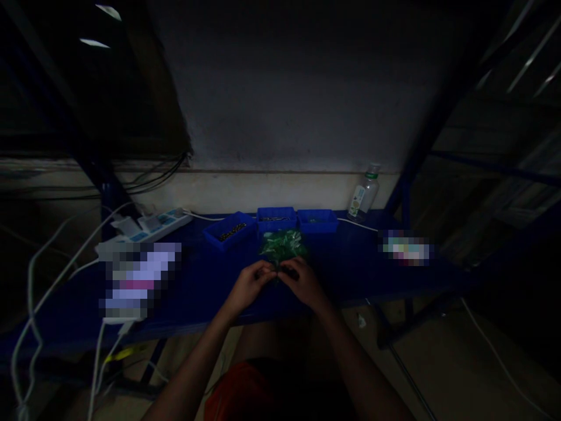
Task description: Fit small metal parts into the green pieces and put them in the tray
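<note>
Dim blue bench [350, 266]: left hand [249, 284] and right hand [305, 283] meet, grip too dark to tell; just beyond lies a green plastic bag [283, 242], likely light, soft, slippery, best pinched by its near edge.

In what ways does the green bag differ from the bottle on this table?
The green bag lies crumpled; the bottle stands upright. The green bag looks green throughout; the bottle is clear, with a pale label. The left hand and right hand pinch the green bag's near edge; no hand touches the bottle. Both rest on the blue table.
</note>
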A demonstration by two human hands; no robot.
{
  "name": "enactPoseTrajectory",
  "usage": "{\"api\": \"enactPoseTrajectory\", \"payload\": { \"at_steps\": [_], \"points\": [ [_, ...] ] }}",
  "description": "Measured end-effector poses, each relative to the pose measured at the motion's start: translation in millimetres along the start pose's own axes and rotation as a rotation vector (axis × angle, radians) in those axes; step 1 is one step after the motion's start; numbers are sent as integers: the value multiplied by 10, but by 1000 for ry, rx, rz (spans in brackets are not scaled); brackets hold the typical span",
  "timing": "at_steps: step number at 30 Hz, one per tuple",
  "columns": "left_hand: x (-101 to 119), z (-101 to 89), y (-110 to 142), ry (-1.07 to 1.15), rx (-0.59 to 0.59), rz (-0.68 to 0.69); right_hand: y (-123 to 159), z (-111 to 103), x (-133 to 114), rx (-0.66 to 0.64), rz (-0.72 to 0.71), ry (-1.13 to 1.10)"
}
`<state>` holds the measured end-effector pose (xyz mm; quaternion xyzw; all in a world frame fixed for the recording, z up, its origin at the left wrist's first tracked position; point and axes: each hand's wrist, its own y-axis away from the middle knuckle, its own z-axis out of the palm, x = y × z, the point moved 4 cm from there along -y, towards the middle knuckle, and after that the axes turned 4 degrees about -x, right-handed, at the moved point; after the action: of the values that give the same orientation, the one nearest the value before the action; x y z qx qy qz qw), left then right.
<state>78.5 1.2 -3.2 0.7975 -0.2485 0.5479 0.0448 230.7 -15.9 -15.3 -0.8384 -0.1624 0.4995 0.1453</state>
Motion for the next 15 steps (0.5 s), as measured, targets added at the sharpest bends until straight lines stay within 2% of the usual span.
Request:
{"api": "enactPoseTrajectory", "payload": {
  "at_steps": [3, 5, 8, 12, 15],
  "points": [
    [82, -10, 21, -35, -15, 34, 24, 58, -26, -162, 29, -104],
    [122, -3, 24, -55, -51, 53, 37, 79, -34, -225, 46, -157],
    [118, -8, 8, -65, -43, 57, 42, 63, -27, -195, 64, -153],
    [7, -64, -27, 1, 106, -21, 48, 35, -8, -145, 64, -149],
    [-47, -49, -39, 33, 68, -59, 47, 24, 1, -140, 55, -168]
  ]
}}
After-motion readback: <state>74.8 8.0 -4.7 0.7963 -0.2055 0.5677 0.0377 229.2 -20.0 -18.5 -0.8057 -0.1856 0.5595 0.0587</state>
